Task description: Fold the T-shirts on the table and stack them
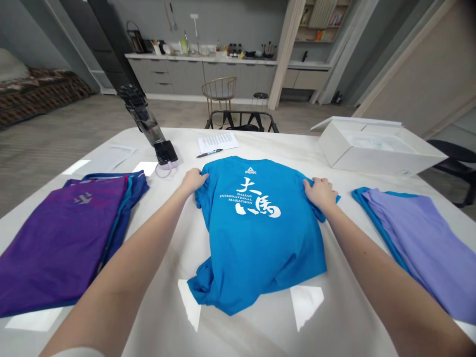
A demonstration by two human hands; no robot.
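Note:
A blue T-shirt (267, 243) with white lettering lies on the white table in front of me, its collar end away from me and its lower left corner bunched up. My left hand (194, 181) grips the shirt's left sleeve, fingers closed on the cloth. On the other side, my right hand (322, 192) has hold of the right sleeve near the shoulder, with the thumb on top and the fingers bent over the fabric. Left of my forearm is a stack of folded shirts with a purple shirt (63, 238) on top. Right of me, a folded lavender garment (420, 238) lies over blue cloth.
A white open box (383, 148) stands at the back right of the table (167, 297). Near the far edge are a printed sheet (219, 143), a pen (209, 153) and a clear bottle (148, 124) beside a black device. A chair (241, 121) stands beyond.

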